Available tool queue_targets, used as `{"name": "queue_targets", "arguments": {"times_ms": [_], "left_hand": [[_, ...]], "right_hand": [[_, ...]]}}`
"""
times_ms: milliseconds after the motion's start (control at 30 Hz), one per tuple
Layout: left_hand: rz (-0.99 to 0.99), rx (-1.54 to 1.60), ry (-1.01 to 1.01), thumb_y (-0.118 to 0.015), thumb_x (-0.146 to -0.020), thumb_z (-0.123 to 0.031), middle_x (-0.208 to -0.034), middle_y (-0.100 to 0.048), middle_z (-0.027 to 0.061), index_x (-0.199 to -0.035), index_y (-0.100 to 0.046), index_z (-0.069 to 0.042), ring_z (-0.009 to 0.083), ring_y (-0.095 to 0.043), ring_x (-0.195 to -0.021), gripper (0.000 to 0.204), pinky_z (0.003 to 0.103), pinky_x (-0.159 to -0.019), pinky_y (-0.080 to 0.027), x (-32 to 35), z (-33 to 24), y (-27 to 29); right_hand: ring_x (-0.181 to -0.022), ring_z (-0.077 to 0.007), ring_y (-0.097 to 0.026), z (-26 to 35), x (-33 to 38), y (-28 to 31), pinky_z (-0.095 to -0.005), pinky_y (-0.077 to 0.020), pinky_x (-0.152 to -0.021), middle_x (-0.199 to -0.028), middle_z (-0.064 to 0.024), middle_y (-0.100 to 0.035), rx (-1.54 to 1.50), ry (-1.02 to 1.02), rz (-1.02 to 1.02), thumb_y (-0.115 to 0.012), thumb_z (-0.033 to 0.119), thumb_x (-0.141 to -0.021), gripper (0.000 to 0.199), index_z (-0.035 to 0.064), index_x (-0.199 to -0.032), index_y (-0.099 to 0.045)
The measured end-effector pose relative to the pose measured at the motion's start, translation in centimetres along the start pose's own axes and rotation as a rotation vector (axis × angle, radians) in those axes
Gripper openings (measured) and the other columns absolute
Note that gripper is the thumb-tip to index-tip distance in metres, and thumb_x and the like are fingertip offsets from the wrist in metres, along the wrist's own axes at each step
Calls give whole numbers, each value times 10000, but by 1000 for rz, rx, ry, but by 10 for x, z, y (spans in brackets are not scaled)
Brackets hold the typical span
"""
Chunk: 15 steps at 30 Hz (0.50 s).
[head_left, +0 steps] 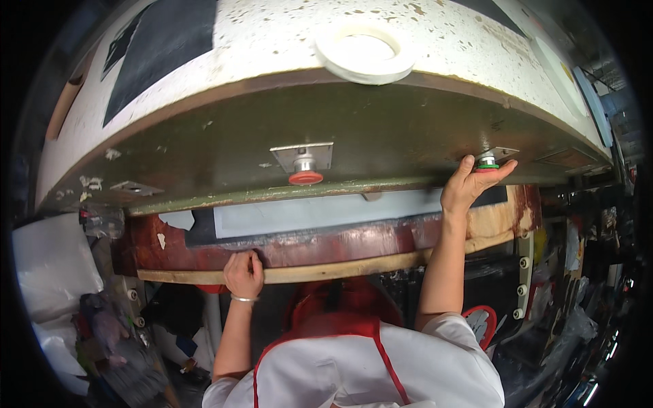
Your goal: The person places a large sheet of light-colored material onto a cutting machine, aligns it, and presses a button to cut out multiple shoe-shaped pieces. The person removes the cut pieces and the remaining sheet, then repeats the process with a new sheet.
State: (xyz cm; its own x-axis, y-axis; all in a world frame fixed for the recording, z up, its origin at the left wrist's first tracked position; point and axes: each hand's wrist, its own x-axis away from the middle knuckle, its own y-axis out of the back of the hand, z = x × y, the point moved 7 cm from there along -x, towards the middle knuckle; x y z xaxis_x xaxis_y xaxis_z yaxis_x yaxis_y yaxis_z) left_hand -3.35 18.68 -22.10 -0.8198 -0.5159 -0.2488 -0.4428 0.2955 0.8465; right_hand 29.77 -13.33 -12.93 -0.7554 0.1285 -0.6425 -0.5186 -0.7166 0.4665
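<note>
While the left hand (243,273) curls shut over the pale wooden edge (326,270) at lower centre, seemingly to steady the person against the machine, the right hand (471,185) reaches to the right of the frame, fingers spread open and pressing on a green push button (487,164) under the dark green panel (367,129). A red button (305,177) sits untouched at centre. A roll of white tape (364,53) lies on the speckled table top (272,34) above.
</note>
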Motion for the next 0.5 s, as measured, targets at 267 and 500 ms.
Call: {"name": "queue_targets", "arguments": {"times_ms": [267, 500], "left_hand": [[17, -33, -54, -577, -823, -71, -681, -556, 140, -732, -584, -23, 334, -542, -640, 103, 417, -585, -440, -20, -3, 1], [-21, 49, -12, -596, -822, -77, -645, -527, 132, -700, -567, -25, 319, -522, -635, 135, 418, -592, -424, -5, 6, -5]], "right_hand": [[-1374, -415, -245, -4, 56, 25, -443, -225, -1120, -1486, -343, -136, -174, -220, 276, -598, 202, -897, 885, -79, -1456, 27], [-741, -321, -630, -2, 179, 45, -373, -509, -724, -828, -137, -681, -247, -104, 738, -706, 85, -753, 153, 8, -884, -693]]}}
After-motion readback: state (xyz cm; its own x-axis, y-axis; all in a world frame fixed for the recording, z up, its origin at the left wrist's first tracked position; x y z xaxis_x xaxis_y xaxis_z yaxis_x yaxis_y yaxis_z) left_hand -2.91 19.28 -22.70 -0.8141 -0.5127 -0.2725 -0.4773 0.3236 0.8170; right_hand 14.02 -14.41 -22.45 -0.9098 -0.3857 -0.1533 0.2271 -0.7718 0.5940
